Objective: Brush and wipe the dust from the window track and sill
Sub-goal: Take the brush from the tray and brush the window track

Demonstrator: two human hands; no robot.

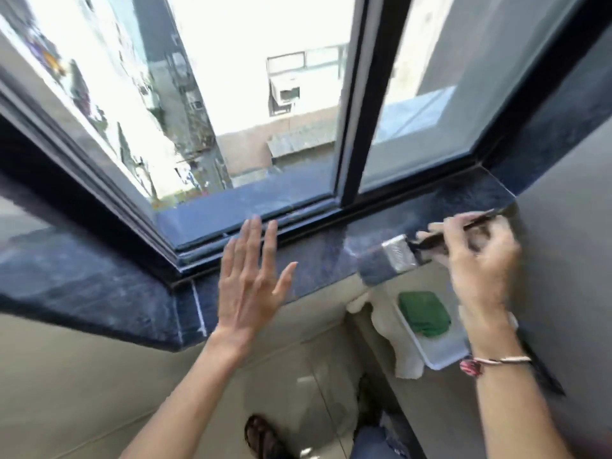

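One hand (pixel 480 260) grips brush (pixel 387 260).

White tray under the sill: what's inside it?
A folded green cloth lies in the white tray. The right hand, holding the brush, covers the tray's right side.

Dark blues and greys, as I see them

I see a mottled dark blue stone sill (pixel 318 260) with one white grout line, a black metal window frame (pixel 356 127), a flat brush (pixel 390 256) with grey-blue bristles, silver ferrule and black handle, a folded green cloth (pixel 425 313) in a white tray (pixel 447 354), and a pink-and-white wrist cord (pixel 490 362).
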